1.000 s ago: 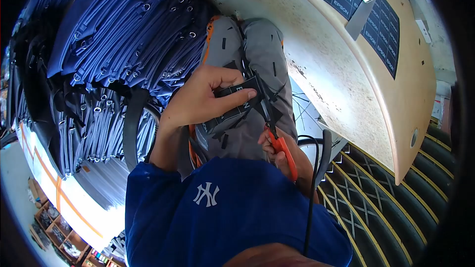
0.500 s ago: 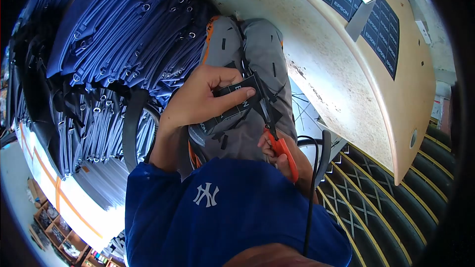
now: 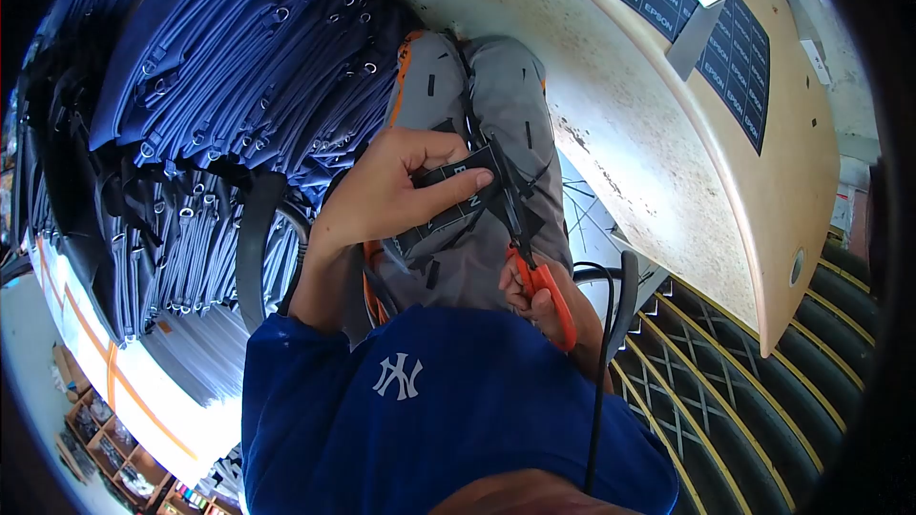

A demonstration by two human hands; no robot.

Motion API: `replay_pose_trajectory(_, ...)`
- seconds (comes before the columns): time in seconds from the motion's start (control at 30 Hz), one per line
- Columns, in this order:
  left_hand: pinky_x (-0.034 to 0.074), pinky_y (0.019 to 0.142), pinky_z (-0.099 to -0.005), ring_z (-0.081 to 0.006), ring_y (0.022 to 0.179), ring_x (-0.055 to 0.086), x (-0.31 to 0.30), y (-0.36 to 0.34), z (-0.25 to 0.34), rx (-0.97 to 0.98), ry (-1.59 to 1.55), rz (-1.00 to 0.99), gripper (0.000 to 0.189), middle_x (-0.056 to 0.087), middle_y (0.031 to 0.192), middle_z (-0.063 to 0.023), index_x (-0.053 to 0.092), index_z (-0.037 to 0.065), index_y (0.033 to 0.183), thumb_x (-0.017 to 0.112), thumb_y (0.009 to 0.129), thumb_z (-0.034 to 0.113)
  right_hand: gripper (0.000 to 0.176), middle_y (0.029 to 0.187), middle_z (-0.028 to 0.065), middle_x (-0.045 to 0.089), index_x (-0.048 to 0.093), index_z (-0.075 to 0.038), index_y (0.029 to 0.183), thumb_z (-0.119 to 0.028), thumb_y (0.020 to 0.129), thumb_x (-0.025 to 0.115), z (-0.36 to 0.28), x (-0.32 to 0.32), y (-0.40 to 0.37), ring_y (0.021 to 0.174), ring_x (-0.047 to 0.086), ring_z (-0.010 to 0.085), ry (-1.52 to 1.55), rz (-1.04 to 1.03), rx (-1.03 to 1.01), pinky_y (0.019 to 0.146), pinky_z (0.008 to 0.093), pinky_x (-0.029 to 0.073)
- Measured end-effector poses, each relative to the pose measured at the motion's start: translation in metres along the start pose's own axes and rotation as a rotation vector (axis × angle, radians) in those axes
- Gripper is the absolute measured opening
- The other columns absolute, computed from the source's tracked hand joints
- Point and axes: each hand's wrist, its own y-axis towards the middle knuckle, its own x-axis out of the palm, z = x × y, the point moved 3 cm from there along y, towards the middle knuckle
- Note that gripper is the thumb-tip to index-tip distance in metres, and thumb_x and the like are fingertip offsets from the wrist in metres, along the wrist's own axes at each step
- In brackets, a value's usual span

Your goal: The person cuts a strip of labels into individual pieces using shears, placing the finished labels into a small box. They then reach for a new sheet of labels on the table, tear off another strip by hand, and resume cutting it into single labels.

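Observation:
Over my lap, my left hand pinches a black strip with white EPSON lettering between thumb and fingers. My right hand is closed round the orange handles of the scissors. Their dark blades point up and away, lying at the right end of the strip. Small black cut pieces lie on my grey trousers. Whether the blades touch the strip cannot be made out.
Stacks of blue straps with metal rings stand at the left. A pale curved table at the right bears black EPSON sheets. A black cable hangs beside my right arm.
The scissor handles in my right hand have come slightly closer together. My left hand and the strip have hardly moved.

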Motion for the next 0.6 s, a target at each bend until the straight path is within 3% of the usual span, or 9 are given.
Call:
replay_pose_trajectory(0.43, 0.022, 0.048, -0.0223, -0.0004, 0.055, 0.028, 0.000, 0.000, 0.003, -0.011, -0.037, -0.030, 0.030, 0.033, 0.055, 0.0065, 0.048, -0.001, 0.064, 0.064, 0.087, 0.013, 0.067, 0.055, 0.0021, 0.048, 0.051, -0.004, 0.076, -0.068, 0.086, 0.033, 0.000, 0.001, -0.003, 0.049, 0.051, 0.0140, 0.016, -0.001, 0.159, 0.049, 0.0276, 0.041)
replay_pose_trajectory(0.53, 0.021, 0.047, -0.0225, -0.0004, 0.055, 0.027, -0.001, -0.001, -0.002, 0.004, -0.039, -0.019, 0.032, 0.032, 0.055, 0.0063, 0.046, 0.000, 0.063, 0.064, 0.086, 0.013, 0.063, 0.053, 0.0014, 0.049, 0.051, -0.004, 0.073, -0.062, 0.089, 0.036, -0.006, 0.001, -0.003, 0.046, 0.051, 0.0121, 0.009, 0.000, 0.129, 0.045, 0.0262, 0.041)
replay_pose_trajectory(0.6, 0.021, 0.046, -0.0226, -0.0004, 0.054, 0.027, -0.003, -0.001, -0.007, 0.020, -0.012, -0.018, 0.033, 0.031, 0.054, 0.0065, 0.045, 0.000, 0.063, 0.064, 0.086, 0.013, 0.056, 0.050, 0.0003, 0.048, 0.051, -0.003, 0.071, -0.054, 0.092, 0.041, -0.005, 0.001, -0.005, 0.041, 0.050, 0.0104, 0.069, 0.011, 0.235, 0.040, 0.0239, 0.039)
